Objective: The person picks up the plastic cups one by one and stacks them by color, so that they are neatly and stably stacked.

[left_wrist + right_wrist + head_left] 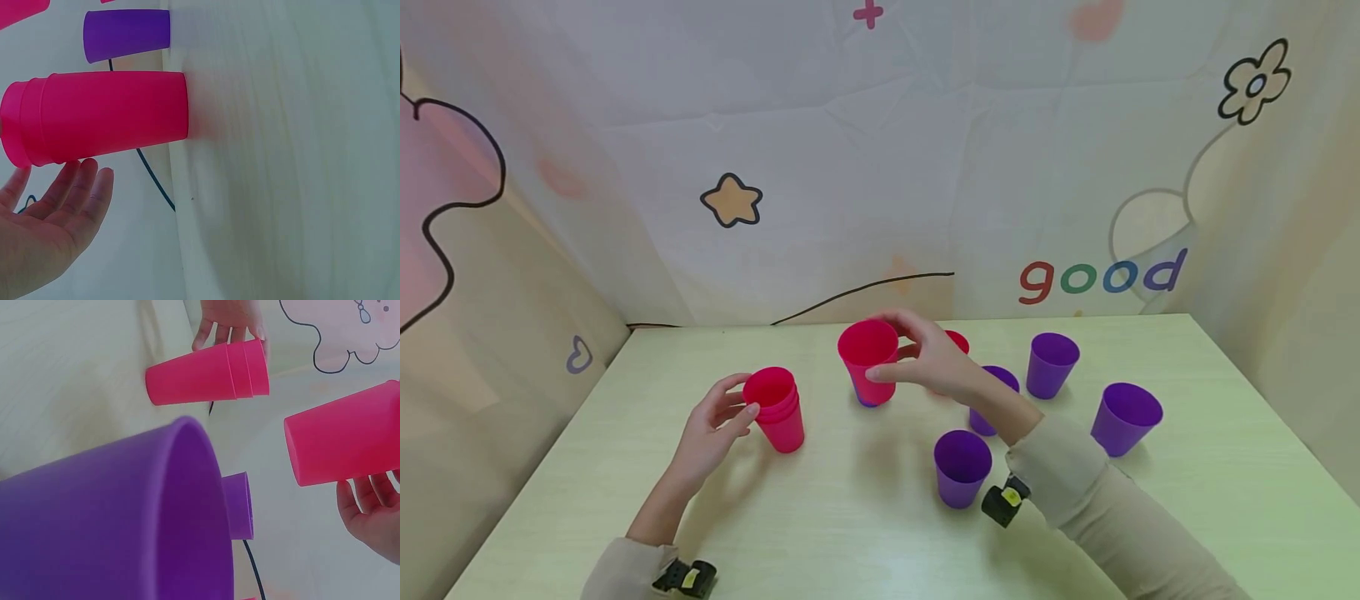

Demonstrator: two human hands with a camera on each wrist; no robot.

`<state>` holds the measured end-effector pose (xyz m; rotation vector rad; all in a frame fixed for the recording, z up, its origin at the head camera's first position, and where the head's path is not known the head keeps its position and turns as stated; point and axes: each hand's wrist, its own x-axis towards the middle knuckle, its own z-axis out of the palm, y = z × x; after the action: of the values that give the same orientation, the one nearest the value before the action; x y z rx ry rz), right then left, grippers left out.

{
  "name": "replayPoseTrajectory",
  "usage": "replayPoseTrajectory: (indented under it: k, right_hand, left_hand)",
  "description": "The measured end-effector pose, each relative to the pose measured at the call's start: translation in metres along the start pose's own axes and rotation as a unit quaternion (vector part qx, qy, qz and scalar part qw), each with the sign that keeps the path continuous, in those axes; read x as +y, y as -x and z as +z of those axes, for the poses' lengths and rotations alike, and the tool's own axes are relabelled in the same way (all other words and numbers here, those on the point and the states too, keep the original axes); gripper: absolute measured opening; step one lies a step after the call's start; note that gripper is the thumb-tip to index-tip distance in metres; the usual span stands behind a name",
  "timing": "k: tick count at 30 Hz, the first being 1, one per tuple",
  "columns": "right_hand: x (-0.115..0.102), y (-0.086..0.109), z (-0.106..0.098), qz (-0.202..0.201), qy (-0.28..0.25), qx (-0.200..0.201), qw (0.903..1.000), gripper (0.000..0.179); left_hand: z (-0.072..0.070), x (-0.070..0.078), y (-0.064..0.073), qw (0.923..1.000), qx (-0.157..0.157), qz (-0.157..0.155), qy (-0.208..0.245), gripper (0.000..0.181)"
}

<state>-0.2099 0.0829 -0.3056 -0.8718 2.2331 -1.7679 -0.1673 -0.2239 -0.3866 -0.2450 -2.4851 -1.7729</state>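
Toward the left of the table stands a stack of nested red cups [785, 425], several rims showing near its top. My left hand [711, 429] is at its left side, fingers loosely spread; in the left wrist view their fingertips [87, 165] meet the stack's side. My right hand [928, 354] grips a single red cup [865, 358], thumb across its front and fingers behind. That cup hangs upright above the table, mouth up. A purple cup [869, 403] shows below and behind it, mostly hidden.
Another red cup [957, 340] stands partly hidden behind my right hand. Purple cups stand to the right: one near the front [961, 483], one partly under my forearm [981, 423], and others [1051, 371] farther right. A printed cloth [820, 208] hangs behind the table.
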Motion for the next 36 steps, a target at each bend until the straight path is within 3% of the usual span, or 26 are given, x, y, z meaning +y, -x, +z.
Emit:
replayPoseTrajectory:
  k: [16, 25, 36]
  right_hand:
    - [-0.006, -0.013, 0.016, 0.021, 0.005, 0.003, 0.9998, 0.062]
    - [-0.011, -0.02, 0.03, -0.006, 0.028, 0.003, 0.9996, 0.061]
    - [-0.016, -0.027, 0.038, -0.004, 0.037, 0.015, 0.9992, 0.063]
  left_hand:
    - [0.001, -0.003, -0.001, 1.0, -0.002, -0.004, 0.004, 0.049]
    - [0.001, 0.0, 0.0, 1.0, 0.0, 0.002, -0.004, 0.048]
    - [0.001, -0.001, 0.0, 1.0, 0.0, -0.005, -0.005, 0.049]
